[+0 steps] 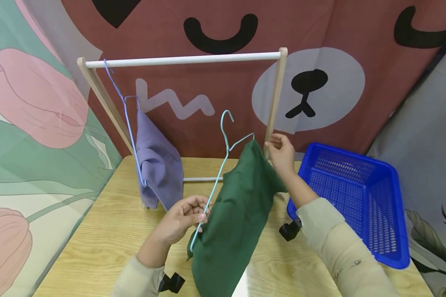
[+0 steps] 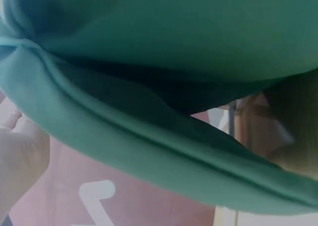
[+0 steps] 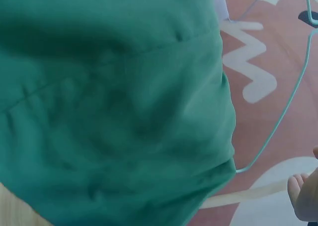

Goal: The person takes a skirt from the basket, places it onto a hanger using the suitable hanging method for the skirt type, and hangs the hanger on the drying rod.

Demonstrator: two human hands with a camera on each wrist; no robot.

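Note:
A light-blue wire hanger (image 1: 223, 165) is held tilted above the table, its hook up and bare. On it hangs a green cloth garment (image 1: 241, 206), which fills much of the left wrist view and the right wrist view. My left hand (image 1: 183, 218) pinches the hanger's lower left arm between thumb and fingers. My right hand (image 1: 281, 154) is beside the garment's upper right corner, in front of the rack's right post. Its fingers are loosely bent; in the right wrist view this hand (image 3: 305, 196) stands apart from hanger and cloth.
Behind stands a rack with a white rail (image 1: 186, 60) and wooden posts. A purple garment (image 1: 157, 161) hangs from a purple hanger (image 1: 125, 119) at the rail's left end. A blue perforated basket (image 1: 394, 185) sits at the right of the wooden table (image 1: 96, 247).

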